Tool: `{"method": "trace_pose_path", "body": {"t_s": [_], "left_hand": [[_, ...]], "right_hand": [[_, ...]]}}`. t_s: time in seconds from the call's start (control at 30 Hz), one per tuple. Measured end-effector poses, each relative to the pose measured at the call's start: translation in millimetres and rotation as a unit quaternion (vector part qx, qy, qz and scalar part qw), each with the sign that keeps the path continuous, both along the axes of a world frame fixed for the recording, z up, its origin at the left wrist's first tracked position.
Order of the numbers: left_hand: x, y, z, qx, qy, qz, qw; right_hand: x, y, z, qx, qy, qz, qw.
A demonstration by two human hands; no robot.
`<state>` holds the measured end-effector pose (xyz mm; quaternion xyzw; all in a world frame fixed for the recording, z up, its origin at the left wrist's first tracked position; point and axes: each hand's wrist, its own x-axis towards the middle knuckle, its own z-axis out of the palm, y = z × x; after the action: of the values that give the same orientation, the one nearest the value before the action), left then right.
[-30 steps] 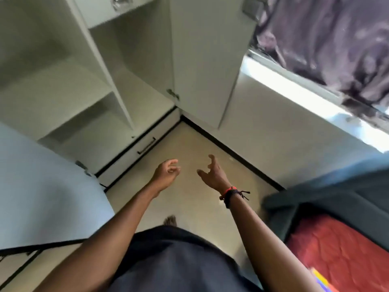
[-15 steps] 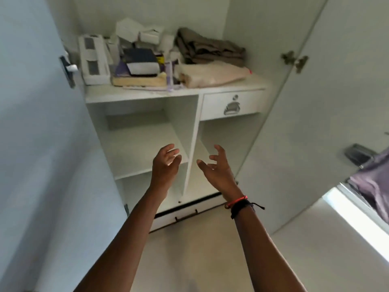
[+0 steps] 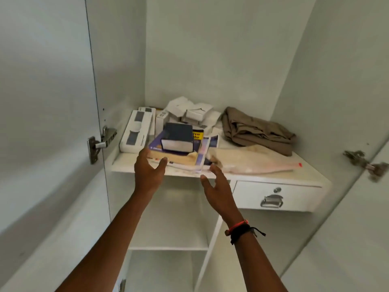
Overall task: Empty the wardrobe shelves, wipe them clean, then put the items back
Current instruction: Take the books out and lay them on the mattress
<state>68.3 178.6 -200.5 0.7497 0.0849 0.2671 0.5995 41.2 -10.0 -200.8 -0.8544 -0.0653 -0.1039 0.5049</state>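
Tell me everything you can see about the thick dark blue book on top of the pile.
The thick dark blue book lies closed and flat, its plain cover up and pale page edges toward the camera. It rests on a larger purple book, left of centre on the shelf. Neither hand touches it; the left hand hovers just below it.

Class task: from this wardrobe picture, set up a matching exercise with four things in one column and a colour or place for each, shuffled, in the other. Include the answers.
1. folded garment
2. thick book
3. long box
4. drawer

A. below the shelf, at the right
B. dark blue
C. brown
D. white, at the shelf's left end

Pairs: 1-C, 2-B, 3-D, 4-A.
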Motion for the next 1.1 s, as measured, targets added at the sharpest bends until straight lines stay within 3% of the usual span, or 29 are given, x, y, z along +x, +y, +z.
{"method": "trace_pose_path", "body": {"t_s": [0.23,0.37,0.53,0.63,0.8,0.93,1.1], "left_hand": [[75.0,-4.2,14.0,0.093,0.054,0.084,0.991],[81.9,-18.6,2.3,0.175,0.003,0.144,0.974],[87.9,-16.8,-3.1,0.192,0.018,0.153,0.969],[90.3,-13.6,-5.4,0.200,0.022,0.161,0.966],[93.1,-11.0,-7.4,0.204,0.037,0.156,0.966],[93.1,-8.1,-8.6,0.201,0.033,0.148,0.968],[91.5,-4.9,-14.8,0.215,0.012,0.135,0.967]], "right_hand": [[83.0,-13.0,30.1,-0.105,0.052,-0.016,0.993],[124.6,-9.0,40.4,-0.067,0.127,-0.009,0.990],[168.0,-11.6,37.1,0.024,0.177,-0.015,0.984],[182.9,-10.7,33.8,0.031,0.186,0.000,0.982],[183.2,5.6,28.3,-0.162,0.129,-0.095,0.974],[191.6,0.2,36.2,-0.048,0.145,-0.074,0.985],[194.5,-12.4,50.1,0.110,0.214,-0.041,0.970]]}}
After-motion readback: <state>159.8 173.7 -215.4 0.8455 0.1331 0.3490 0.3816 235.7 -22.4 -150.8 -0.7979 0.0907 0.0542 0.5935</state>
